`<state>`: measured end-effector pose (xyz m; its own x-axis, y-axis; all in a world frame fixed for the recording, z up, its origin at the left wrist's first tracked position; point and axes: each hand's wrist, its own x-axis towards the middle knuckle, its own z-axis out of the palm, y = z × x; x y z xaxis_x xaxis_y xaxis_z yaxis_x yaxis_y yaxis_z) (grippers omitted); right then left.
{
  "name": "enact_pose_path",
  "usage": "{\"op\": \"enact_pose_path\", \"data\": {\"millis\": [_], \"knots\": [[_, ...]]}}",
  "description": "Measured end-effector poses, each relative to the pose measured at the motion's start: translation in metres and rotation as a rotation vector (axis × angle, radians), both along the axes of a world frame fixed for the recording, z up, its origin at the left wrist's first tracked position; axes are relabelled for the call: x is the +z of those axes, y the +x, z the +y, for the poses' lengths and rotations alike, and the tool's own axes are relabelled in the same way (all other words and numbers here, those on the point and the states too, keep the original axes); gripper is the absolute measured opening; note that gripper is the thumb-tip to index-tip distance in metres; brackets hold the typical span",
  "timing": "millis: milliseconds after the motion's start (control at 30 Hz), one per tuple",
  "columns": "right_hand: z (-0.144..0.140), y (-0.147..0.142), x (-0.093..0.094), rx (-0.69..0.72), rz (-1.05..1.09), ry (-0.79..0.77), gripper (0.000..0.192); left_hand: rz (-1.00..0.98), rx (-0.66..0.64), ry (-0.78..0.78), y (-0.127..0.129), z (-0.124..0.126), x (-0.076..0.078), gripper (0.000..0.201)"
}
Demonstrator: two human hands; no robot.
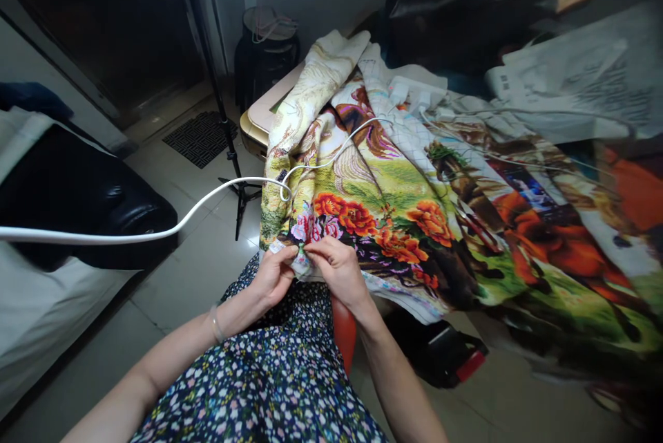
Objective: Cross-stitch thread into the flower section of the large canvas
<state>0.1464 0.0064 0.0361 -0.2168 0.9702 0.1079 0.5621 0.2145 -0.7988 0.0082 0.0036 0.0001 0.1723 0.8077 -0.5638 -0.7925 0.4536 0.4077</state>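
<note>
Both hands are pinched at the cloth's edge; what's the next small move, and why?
Probably draw the right hand slowly up and away while the left hand holds the cloth: both pinch one spot at its near edge. No needle or thread is discernible.

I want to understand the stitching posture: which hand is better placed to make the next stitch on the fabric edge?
Probably the right hand: its fingertips pinch at the edge of the embroidered cloth from above, near the pink flowers. The left hand grips the same edge from below, seemingly steadying it. No needle is visible.
</note>
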Motion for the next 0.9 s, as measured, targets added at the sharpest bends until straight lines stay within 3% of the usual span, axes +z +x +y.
{"op": "enact_pose_path", "data": {"millis": [233,633,900], "knots": [[-0.0020,-0.0038,-0.0014,-0.033,-0.057,0.049,0.018,0.019,0.007,-0.004,0.0000,-0.0001,0.0058,0.023],[0.0035,-0.0027,-0.0089,-0.034,0.145,0.033,0.014,0.019,-0.004,-0.011,-0.0004,0.0011,0.0035,0.022],[-0.0002,-0.0038,-0.0071,-0.015,-0.034,0.055,0.017,0.024,-0.010,0.012,0.0005,-0.0006,0.0010,0.027]]}}
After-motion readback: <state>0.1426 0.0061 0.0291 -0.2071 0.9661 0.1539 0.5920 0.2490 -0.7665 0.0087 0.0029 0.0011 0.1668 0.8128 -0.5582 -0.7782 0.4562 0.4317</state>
